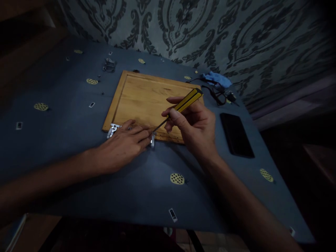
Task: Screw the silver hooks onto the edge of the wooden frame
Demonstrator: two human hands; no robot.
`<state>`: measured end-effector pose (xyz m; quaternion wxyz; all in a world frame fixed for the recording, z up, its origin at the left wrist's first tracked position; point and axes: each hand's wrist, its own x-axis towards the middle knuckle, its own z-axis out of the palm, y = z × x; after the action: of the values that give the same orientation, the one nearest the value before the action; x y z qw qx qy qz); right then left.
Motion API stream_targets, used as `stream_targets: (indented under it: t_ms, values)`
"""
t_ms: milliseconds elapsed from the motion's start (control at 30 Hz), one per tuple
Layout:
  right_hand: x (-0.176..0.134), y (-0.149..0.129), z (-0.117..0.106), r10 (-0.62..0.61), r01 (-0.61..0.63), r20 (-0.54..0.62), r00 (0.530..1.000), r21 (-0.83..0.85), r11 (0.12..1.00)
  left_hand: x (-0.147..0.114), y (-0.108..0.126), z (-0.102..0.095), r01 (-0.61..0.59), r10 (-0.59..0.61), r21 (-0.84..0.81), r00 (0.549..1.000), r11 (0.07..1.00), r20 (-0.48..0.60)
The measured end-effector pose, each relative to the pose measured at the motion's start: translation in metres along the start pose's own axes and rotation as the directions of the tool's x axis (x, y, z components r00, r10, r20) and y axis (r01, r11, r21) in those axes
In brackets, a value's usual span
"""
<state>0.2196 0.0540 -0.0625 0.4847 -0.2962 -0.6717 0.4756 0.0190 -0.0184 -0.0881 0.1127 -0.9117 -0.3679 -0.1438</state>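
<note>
Screwdriver (pixel 189 99) is held in the right hand (pixel 201 127), handle pinched between thumb and fingers, the other fingers loosely curled; part of the grip is hidden behind the thumb. Shaft is slanted down-left, tip brought to the near edge of the wooden panel (pixel 147 96), beside a metal bracket (pixel 152 140). Contact point is dark and small; screw cannot be made out. Left hand (pixel 127 141) is laid palm-down across that edge, fingers extended and close together; whether anything is gripped beneath cannot be told. Second bracket (pixel 113 128) is partly covered by it. Panel is laid flat on the blue tablecloth (pixel 65 147), its right side partly blocked by the right hand. Metal parts (pixel 109 65) are seen beyond, blurred. Phone (pixel 237 134) is placed at right; glasses (pixel 219 97) are partly overlapped with dim items near a blue cloth (pixel 217 79). Both forearms are cut off by the frame.
</note>
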Motion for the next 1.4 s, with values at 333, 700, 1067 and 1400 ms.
stream_targets:
  t_ms: [333,700,1067,1400]
  values:
    - [0.0,-0.003,0.003,0.039,-0.039,-0.031,0.999,0.015,0.999,0.0,0.0,0.0,0.012,-0.012,-0.011,1.0,1.0,0.001]
    - [0.002,-0.005,-0.003,-0.012,0.012,0.011,1.0,-0.052,0.999,-0.001,0.0,0.002,0.013,-0.013,-0.018,1.0,1.0,-0.015]
    - [0.003,-0.012,-0.005,0.0,0.005,0.054,0.999,-0.091,0.996,-0.002,-0.001,0.003,0.009,-0.009,-0.013,1.0,1.0,0.014]
    - [-0.005,-0.009,0.006,-0.035,0.034,-0.005,0.999,-0.121,0.992,-0.007,-0.002,0.007,0.02,-0.017,-0.03,0.997,0.999,0.075]
